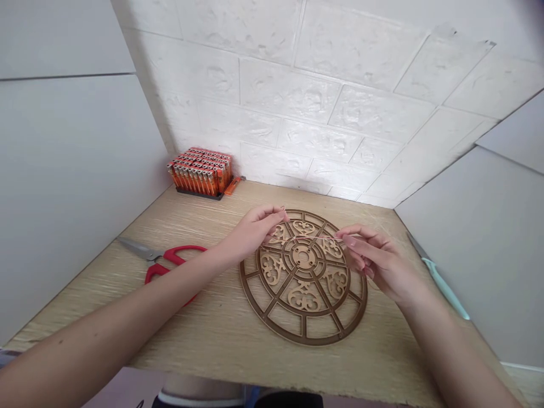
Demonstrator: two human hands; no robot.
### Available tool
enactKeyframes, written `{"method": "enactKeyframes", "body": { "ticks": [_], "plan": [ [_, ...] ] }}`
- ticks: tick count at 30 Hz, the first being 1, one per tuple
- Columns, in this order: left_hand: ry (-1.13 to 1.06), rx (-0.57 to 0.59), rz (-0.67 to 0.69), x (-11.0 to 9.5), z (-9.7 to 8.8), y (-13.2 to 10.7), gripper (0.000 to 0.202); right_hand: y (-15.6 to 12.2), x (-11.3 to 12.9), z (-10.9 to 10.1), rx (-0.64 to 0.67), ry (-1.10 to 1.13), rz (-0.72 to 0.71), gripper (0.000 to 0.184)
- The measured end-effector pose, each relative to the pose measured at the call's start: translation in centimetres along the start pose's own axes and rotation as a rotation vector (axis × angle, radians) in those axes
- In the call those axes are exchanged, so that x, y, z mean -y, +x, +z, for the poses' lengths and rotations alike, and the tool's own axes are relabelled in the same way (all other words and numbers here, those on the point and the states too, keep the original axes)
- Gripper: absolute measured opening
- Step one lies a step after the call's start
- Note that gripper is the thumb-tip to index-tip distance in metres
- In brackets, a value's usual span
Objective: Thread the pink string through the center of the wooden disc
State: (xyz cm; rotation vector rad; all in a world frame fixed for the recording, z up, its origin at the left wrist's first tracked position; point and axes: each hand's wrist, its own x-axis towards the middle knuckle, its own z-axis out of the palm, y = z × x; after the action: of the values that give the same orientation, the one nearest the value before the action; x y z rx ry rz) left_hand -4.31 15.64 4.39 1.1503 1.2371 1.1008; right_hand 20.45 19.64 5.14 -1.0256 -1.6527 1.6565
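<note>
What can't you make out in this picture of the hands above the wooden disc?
From the head view:
- What the left hand and right hand pinch: too thin to identify.
- Part of the fretwork wooden disc: hidden under both hands.
- Lower loop of the red-handled scissors: partly hidden by the left forearm.
- Pale green-handled tool: too blurred to name.
- Markings on the orange lighters: too small to read.

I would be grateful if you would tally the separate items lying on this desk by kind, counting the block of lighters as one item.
Fretwork wooden disc: 1
Tray of orange lighters: 1
Loose orange lighter: 1
Red-handled scissors: 1
Teal-handled knife: 1
Total: 5
</note>
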Motion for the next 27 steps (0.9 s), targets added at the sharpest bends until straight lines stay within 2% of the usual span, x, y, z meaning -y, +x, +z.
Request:
{"method": "enactKeyframes", "body": {
  "ticks": [5, 11, 15, 21, 27],
  "plan": [
    [0.109, 0.101, 0.059, 0.6, -0.1, 0.1, 0.037, 0.0, -0.1, 0.1, 0.058, -0.129, -0.018, 0.033],
    [0.188, 0.123, 0.107, 0.5, -0.1, 0.0, 0.036, 0.3, -0.7, 0.8, 0.208, -0.195, -0.003, 0.029],
    [0.227, 0.142, 0.106, 0.4, -0.1, 0.0, 0.032, 0.5, -1.3, 1.1, 0.204, -0.159, 0.002, 0.031],
    [0.104, 0.218, 0.052, 0.1, 0.7, -0.4, 0.039, 0.7, -1.5, 1.6, 0.233, -0.086, -0.044, 0.030],
    [0.160, 0.302, 0.104, -0.3, 0.9, -1.1, 0.039, 0.6, -1.1, 1.9, 0.240, -0.074, -0.082, 0.030]
  ]
}}
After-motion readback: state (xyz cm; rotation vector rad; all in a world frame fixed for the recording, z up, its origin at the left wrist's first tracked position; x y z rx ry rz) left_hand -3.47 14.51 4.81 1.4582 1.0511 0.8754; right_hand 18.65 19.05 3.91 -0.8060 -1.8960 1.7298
